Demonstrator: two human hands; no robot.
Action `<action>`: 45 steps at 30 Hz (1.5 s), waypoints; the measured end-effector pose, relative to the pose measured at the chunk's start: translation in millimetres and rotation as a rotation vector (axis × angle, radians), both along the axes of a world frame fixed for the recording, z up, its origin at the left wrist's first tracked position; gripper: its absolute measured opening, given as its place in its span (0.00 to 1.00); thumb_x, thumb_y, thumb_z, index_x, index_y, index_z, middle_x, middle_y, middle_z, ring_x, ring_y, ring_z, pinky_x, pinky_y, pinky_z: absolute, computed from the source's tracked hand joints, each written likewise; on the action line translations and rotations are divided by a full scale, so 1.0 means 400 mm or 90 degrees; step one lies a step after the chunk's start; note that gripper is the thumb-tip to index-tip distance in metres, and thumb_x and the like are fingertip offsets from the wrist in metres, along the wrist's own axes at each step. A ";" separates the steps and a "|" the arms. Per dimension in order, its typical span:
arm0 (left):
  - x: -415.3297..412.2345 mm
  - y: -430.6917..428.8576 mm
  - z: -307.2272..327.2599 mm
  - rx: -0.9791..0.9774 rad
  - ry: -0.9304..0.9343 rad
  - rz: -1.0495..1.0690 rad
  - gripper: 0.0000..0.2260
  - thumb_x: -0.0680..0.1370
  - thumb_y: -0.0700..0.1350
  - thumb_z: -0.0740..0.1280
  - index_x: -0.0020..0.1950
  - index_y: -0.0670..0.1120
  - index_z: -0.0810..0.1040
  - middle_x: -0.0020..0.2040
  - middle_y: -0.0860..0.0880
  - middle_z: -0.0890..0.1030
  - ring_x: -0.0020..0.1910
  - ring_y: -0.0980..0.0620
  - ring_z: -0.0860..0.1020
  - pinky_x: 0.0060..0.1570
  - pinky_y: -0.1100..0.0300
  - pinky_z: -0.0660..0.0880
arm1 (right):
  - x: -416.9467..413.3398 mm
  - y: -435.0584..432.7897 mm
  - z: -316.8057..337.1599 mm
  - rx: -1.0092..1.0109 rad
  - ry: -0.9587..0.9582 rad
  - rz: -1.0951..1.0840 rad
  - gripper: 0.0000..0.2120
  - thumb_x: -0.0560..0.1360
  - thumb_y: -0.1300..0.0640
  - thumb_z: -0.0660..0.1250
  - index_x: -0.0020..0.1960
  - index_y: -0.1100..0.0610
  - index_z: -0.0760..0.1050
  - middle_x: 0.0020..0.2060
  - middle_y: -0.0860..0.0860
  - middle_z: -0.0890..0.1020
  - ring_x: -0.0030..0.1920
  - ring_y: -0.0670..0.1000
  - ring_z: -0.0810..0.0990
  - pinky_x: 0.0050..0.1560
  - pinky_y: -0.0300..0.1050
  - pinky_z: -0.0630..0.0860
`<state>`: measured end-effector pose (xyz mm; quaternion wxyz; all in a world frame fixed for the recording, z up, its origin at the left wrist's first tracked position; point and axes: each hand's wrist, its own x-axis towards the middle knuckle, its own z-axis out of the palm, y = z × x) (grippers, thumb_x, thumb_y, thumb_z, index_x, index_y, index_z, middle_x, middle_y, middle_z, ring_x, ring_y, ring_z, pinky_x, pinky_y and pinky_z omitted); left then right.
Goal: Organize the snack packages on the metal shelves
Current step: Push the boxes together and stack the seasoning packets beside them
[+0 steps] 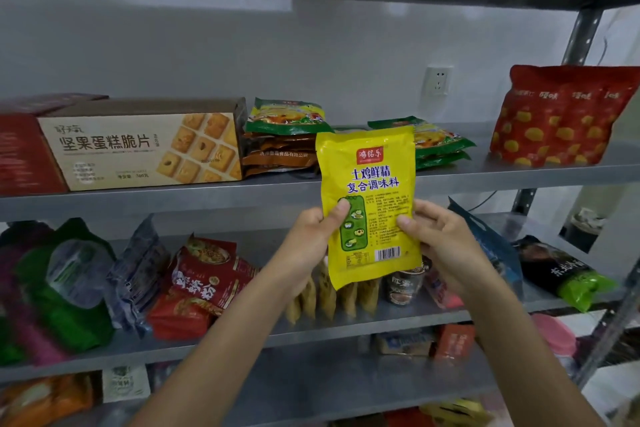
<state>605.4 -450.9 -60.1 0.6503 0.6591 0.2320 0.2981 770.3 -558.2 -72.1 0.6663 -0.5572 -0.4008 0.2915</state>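
A yellow seasoning packet [369, 191] with blue and red print is held upright in front of the metal shelves. My left hand [311, 239] grips its lower left edge, thumb on the front. My right hand [440, 239] grips its lower right edge in the same way. The packet covers part of the upper shelf's front lip [173, 199]. Behind it on that shelf lie green packets [440, 142], a second green packet [287, 114] on brown packets, a long biscuit box [138, 146] and a red bag [561, 114].
The lower shelf [363, 326] carries green and purple bags [59, 288], red noodle packs [204, 281], small yellow sachets [329, 298], a cup, a blue bag [491, 246] and a black-green bag [568, 270]. More goods sit below. A wall socket [438, 80] is behind; a shelf post [581, 38] stands right.
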 end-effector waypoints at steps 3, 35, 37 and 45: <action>-0.003 -0.005 -0.003 -0.001 -0.002 -0.019 0.16 0.78 0.55 0.63 0.58 0.47 0.80 0.54 0.50 0.85 0.53 0.52 0.83 0.57 0.52 0.78 | 0.007 0.001 0.002 0.029 0.089 -0.014 0.18 0.66 0.60 0.71 0.55 0.62 0.78 0.45 0.56 0.86 0.43 0.53 0.86 0.39 0.45 0.83; 0.009 -0.002 -0.004 0.052 -0.028 0.071 0.08 0.75 0.35 0.70 0.53 0.42 0.81 0.46 0.51 0.85 0.42 0.57 0.83 0.38 0.68 0.78 | 0.024 -0.014 0.002 0.066 0.079 0.041 0.27 0.64 0.52 0.77 0.60 0.61 0.76 0.52 0.58 0.84 0.51 0.56 0.84 0.46 0.47 0.83; 0.004 0.004 -0.002 0.049 -0.032 0.080 0.07 0.76 0.35 0.70 0.52 0.44 0.81 0.45 0.51 0.84 0.41 0.58 0.83 0.38 0.69 0.77 | 0.024 -0.014 -0.006 0.029 0.062 0.081 0.31 0.63 0.52 0.78 0.63 0.61 0.75 0.54 0.58 0.84 0.54 0.56 0.83 0.50 0.47 0.82; -0.001 0.013 -0.007 0.037 -0.021 0.073 0.08 0.76 0.36 0.70 0.53 0.44 0.81 0.47 0.50 0.85 0.45 0.54 0.84 0.45 0.63 0.80 | 0.016 0.004 -0.019 0.009 0.080 0.036 0.20 0.67 0.63 0.70 0.59 0.64 0.78 0.50 0.59 0.85 0.51 0.56 0.84 0.48 0.45 0.82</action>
